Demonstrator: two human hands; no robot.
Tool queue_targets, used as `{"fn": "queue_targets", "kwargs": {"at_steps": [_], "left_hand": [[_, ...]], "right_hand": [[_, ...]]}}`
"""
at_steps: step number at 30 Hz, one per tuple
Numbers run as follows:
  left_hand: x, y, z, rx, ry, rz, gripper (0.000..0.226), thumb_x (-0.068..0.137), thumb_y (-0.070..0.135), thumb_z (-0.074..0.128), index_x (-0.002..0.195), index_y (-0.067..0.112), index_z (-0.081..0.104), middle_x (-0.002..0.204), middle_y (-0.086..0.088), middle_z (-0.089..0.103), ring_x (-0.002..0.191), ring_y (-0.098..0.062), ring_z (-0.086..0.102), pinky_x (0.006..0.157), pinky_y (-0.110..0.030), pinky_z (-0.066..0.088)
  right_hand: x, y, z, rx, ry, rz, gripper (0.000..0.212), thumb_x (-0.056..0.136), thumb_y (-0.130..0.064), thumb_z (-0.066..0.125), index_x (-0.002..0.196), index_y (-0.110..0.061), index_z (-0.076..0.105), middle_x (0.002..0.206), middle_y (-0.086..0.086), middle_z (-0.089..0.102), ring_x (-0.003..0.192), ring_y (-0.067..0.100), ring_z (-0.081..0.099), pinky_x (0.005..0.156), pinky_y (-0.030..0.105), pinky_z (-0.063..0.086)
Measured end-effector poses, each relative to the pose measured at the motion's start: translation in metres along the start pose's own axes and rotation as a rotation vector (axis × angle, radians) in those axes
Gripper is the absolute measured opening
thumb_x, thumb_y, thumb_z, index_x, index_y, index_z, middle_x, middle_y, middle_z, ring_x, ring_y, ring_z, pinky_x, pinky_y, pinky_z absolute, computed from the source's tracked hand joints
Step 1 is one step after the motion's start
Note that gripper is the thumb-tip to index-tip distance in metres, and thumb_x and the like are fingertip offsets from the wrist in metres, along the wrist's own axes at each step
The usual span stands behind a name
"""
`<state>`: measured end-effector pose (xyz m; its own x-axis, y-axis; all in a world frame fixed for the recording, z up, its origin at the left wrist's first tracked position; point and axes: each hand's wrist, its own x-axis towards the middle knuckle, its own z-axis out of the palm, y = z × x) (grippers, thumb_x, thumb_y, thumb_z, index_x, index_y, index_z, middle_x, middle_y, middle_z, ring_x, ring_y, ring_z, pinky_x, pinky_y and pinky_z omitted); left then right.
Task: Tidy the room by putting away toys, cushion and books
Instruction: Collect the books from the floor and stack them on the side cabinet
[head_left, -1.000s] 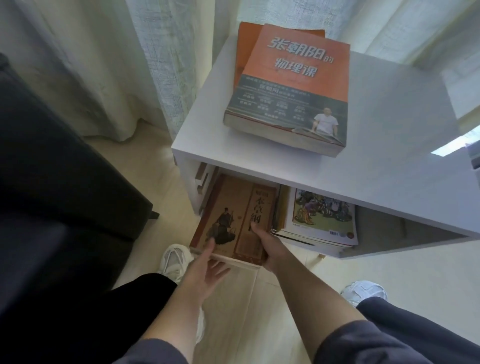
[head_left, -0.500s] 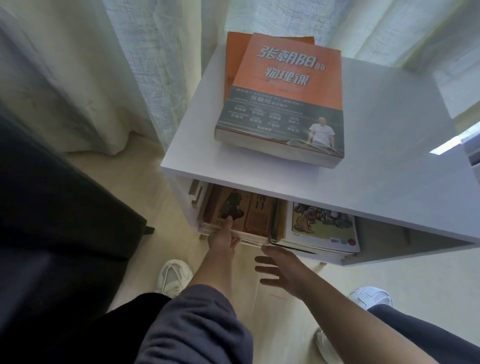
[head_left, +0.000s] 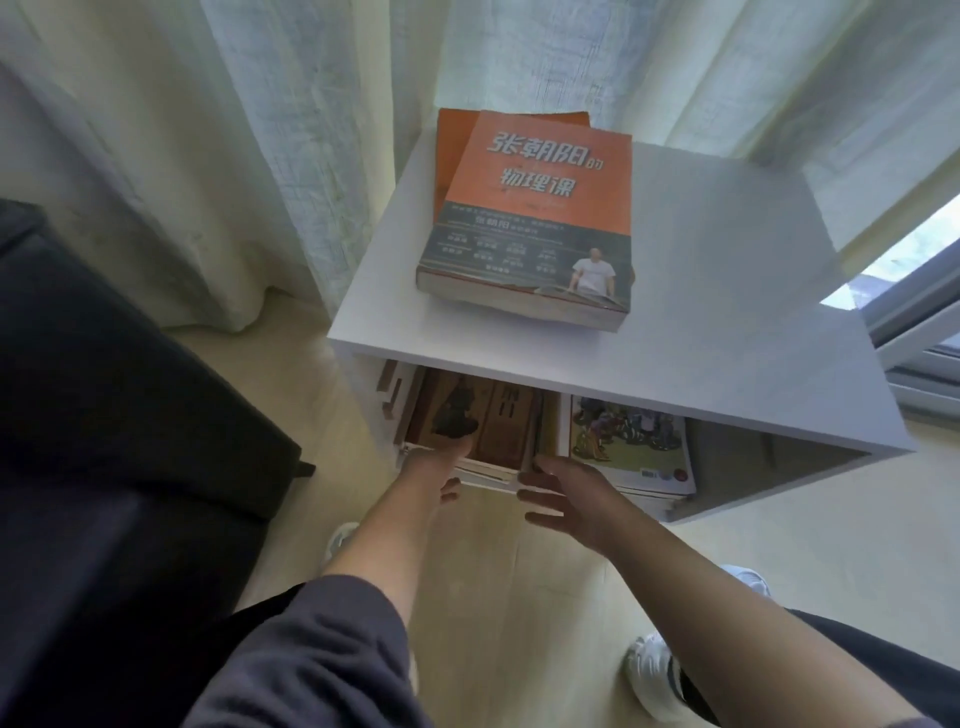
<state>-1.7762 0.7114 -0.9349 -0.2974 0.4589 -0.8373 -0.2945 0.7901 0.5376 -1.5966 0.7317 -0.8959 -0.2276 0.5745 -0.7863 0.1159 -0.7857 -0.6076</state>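
As I look down, a white side table (head_left: 727, 249) fills the middle and right of the frame. On its top, in the upper middle, lies a thick orange book (head_left: 540, 208), and it rests on a second orange book (head_left: 452, 140) that shows only at its far left corner. Pale curtains (head_left: 260, 130) hang behind the table, a dark sofa (head_left: 104, 415) takes the left side, and a window frame (head_left: 909, 322) is at the right edge. The table top overhangs the open shelf below, so it hides the far part of what lies there.

In this shelf, a brown book (head_left: 498, 426) lies flat on the left, on top of a stack of other books. Just beside it on the right is a colourful picture book (head_left: 628, 447).

My left hand (head_left: 436, 467) reaches to the near edge of the brown book, one digit laid on its cover. The other fingers curl under, and I cannot tell if they grasp the book. My right hand (head_left: 571, 499) is in front of the stack with the fingers spread and released, holding nothing. Its upper fingertip is very near the brown book's corner.
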Motion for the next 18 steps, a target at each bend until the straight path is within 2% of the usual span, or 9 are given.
{"fn": "queue_targets", "kwargs": {"at_steps": [3,5,7,10,11,13,14,16,18], "left_hand": [[-0.063,0.017,-0.008,0.457,-0.037,0.167,0.05,0.084,0.041,0.069,0.122,0.01,0.057,0.115,-0.005,0.064,0.098,-0.021,0.064,0.081,-0.035,0.055],[-0.11,0.034,-0.017,0.825,-0.091,0.259,0.044,0.085,0.045,0.065,0.116,0.014,0.062,0.109,-0.004,0.067,0.097,-0.021,0.066,0.081,-0.035,0.055],[-0.157,0.05,-0.028,0.98,-0.174,0.353,0.036,0.085,0.045,0.066,0.108,0.017,0.067,0.1,0.0,0.071,0.093,-0.021,0.069,0.081,-0.037,0.056],[-0.222,0.074,-0.038,0.873,-0.209,0.579,0.018,0.087,0.038,0.065,0.093,0.022,0.072,0.081,0.006,0.074,0.077,-0.014,0.071,0.07,-0.035,0.057],[-0.237,0.081,-0.039,0.82,-0.136,0.683,0.014,0.087,0.036,0.065,0.089,0.024,0.071,0.078,0.006,0.074,0.071,-0.011,0.07,0.065,-0.032,0.056],[-0.252,0.094,-0.036,0.708,0.143,0.935,0.009,0.086,0.035,0.066,0.085,0.027,0.069,0.077,0.01,0.069,0.07,-0.008,0.064,0.063,-0.026,0.051],[-0.252,0.1,-0.035,0.63,0.274,1.038,0.008,0.086,0.034,0.066,0.086,0.026,0.067,0.08,0.011,0.067,0.073,-0.006,0.061,0.065,-0.024,0.048],[-0.243,0.11,-0.031,0.511,0.413,1.157,0.012,0.086,0.031,0.065,0.094,0.023,0.064,0.091,0.008,0.062,0.08,-0.005,0.057,0.069,-0.022,0.045],[-0.229,0.123,-0.025,0.453,0.438,1.16,0.029,0.088,0.031,0.063,0.114,0.019,0.059,0.11,0.003,0.057,0.093,-0.008,0.053,0.08,-0.022,0.041]], "right_hand": [[-0.03,-0.016,0.002,0.089,-0.028,-0.081,0.014,0.1,-0.02,0.05,0.109,-0.013,0.059,0.109,0.011,0.068,0.103,0.027,0.065,0.093,0.046,0.052],[-0.053,-0.025,0.0,0.107,-0.048,-0.125,0.023,0.101,-0.019,0.049,0.12,-0.009,0.056,0.113,0.013,0.068,0.106,0.029,0.065,0.096,0.048,0.051],[-0.083,-0.034,-0.002,0.036,-0.081,-0.171,0.029,0.1,-0.017,0.05,0.126,-0.005,0.054,0.115,0.015,0.068,0.105,0.03,0.067,0.093,0.047,0.054],[-0.132,-0.054,-0.01,-0.139,-0.187,-0.192,0.027,0.098,-0.012,0.052,0.122,0.0,0.058,0.105,0.017,0.072,0.092,0.029,0.072,0.076,0.037,0.059],[-0.146,-0.063,-0.013,-0.165,-0.24,-0.184,0.026,0.098,-0.012,0.051,0.119,0.001,0.06,0.102,0.017,0.073,0.085,0.028,0.073,0.071,0.035,0.06],[-0.172,-0.085,-0.018,-0.162,-0.296,-0.211,0.025,0.099,-0.013,0.048,0.114,0.003,0.061,0.095,0.018,0.073,0.074,0.025,0.072,0.065,0.031,0.061],[-0.18,-0.096,-0.02,-0.125,-0.276,-0.249,0.025,0.099,-0.013,0.048,0.112,0.003,0.062,0.092,0.018,0.073,0.07,0.023,0.072,0.062,0.03,0.06],[-0.183,-0.117,-0.02,-0.039,-0.168,-0.38,0.022,0.098,-0.012,0.049,0.109,0.003,0.062,0.088,0.016,0.072,0.072,0.023,0.071,0.063,0.03,0.06],[-0.175,-0.136,-0.02,-0.052,0.019,-0.546,0.02,0.096,-0.009,0.052,0.111,-0.001,0.062,0.096,0.012,0.07,0.09,0.024,0.068,0.078,0.036,0.058]]}}
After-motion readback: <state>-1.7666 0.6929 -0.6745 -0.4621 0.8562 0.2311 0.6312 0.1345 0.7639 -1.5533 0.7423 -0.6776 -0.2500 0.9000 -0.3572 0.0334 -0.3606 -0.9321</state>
